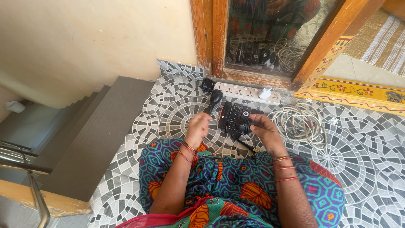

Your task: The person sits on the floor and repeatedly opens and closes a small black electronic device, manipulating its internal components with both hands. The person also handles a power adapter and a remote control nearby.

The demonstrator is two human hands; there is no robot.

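Lap: patterned cloth point(236, 185) is spread nearest.
Left hand point(198, 126): loosely curled, nothing held.
Right hand point(263, 128): closed on one black round device point(244, 125).
Surroundings: one white power strip point(244, 90), one coiled cable point(301, 122), remotes point(234, 116) uncountable.

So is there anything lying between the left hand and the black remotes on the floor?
Nothing visible does. The left hand hangs beside the black remotes, with only bare patterned floor tile in the gap. The right hand already grips a dark round object at their right edge.
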